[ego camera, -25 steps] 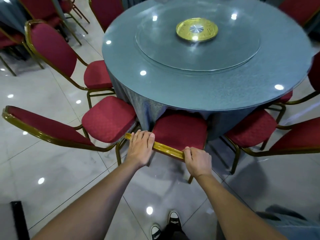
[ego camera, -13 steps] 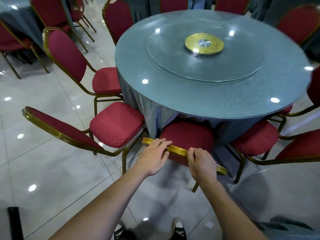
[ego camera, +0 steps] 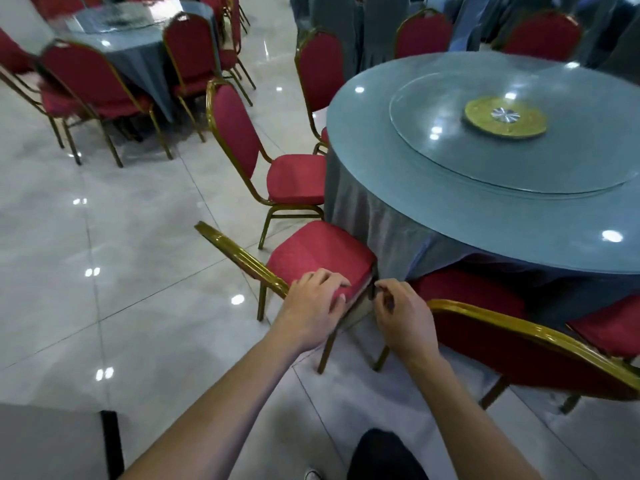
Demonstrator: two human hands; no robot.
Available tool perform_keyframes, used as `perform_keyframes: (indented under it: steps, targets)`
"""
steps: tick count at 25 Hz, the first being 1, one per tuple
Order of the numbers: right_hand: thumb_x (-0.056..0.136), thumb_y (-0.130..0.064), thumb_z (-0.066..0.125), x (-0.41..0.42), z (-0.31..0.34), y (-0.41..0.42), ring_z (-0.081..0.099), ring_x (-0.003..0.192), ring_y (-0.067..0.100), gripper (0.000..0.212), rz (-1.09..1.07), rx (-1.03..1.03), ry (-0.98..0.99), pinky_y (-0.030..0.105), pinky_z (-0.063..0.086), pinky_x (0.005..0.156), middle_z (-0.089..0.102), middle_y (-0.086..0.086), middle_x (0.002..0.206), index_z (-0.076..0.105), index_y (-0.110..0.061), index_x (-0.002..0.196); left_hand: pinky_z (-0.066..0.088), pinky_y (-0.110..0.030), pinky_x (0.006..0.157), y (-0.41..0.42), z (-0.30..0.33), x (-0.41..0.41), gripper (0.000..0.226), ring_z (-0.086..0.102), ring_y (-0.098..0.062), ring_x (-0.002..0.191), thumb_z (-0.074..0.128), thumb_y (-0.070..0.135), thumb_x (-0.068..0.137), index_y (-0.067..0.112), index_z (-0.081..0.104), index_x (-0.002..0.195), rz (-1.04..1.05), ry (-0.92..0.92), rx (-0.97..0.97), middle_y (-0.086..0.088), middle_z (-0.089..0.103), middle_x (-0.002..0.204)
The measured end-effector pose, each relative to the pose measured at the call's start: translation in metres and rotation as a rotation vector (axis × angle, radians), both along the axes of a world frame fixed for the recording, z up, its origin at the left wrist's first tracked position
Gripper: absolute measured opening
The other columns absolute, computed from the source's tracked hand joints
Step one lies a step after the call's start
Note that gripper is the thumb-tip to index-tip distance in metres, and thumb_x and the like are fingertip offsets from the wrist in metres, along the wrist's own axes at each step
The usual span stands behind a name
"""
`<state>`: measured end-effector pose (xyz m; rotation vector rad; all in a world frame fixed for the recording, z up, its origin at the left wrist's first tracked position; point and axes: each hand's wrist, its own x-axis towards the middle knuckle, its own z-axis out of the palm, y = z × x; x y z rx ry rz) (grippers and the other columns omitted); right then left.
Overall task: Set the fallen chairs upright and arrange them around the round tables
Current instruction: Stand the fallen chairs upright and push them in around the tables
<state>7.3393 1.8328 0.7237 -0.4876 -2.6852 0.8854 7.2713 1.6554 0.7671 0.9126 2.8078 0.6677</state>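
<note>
We note the round bench [ego camera: 398, 216] under a grey-blue cloth, carrying a glass turntable [ego camera: 450, 161] with a gold centre disc [ego camera: 505, 117]. Red chairs with gold frames stand upright around it. The near-left chair [ego camera: 318, 254] has its seat touching the cloth; the near-right chair [ego camera: 491, 344] sits just beside it. Our left hand [ego camera: 311, 306] rests on the rear corner of the near-left seat, fingers spread flat. Our right hand [ego camera: 405, 313] has its fingers curled; whether it pinches the seat corner, we cannot tell.
</note>
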Motion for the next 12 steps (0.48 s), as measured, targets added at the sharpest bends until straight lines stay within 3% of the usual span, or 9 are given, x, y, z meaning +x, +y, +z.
perform_keyframes:
  steps: [3,8,12]
  targets:
    - [0.096,-0.019,0.059,-0.034,-0.001,-0.05,0.063,0.087,0.021,0.024,0.073,-0.036,-0.006,0.033,0.048,0.07,0.063,0.0,0.107,0.066,-0.018,0.12,0.041,-0.031,0.099,-0.06,-0.007,-0.028,0.026,0.049,-0.013,0.116,0.047,0.034,0.101,0.031,0.054,0.126,0.046,-0.001,0.008,0.01,0.055,0.125]
    - [0.099,-0.027,0.056,-0.091,-0.021,-0.104,0.057,0.083,0.002,0.025,0.106,-0.101,-0.037,0.015,0.043,0.068,0.057,-0.012,0.108,0.062,-0.027,0.124,0.035,-0.036,0.11,-0.124,-0.031,-0.084,0.032,0.043,-0.014,0.13,0.043,0.034,0.103,0.031,0.05,0.134,0.098,-0.025,-0.04,0.009,0.051,0.137]
    - [0.102,-0.039,0.048,-0.144,-0.041,-0.146,0.056,0.088,0.001,0.023,0.07,-0.222,-0.129,0.026,0.052,0.079,0.056,-0.015,0.106,0.059,-0.033,0.121,0.033,-0.038,0.115,-0.167,-0.047,-0.138,0.042,0.038,-0.013,0.138,0.031,0.041,0.105,0.035,0.045,0.143,0.058,-0.052,-0.122,0.01,0.046,0.143]
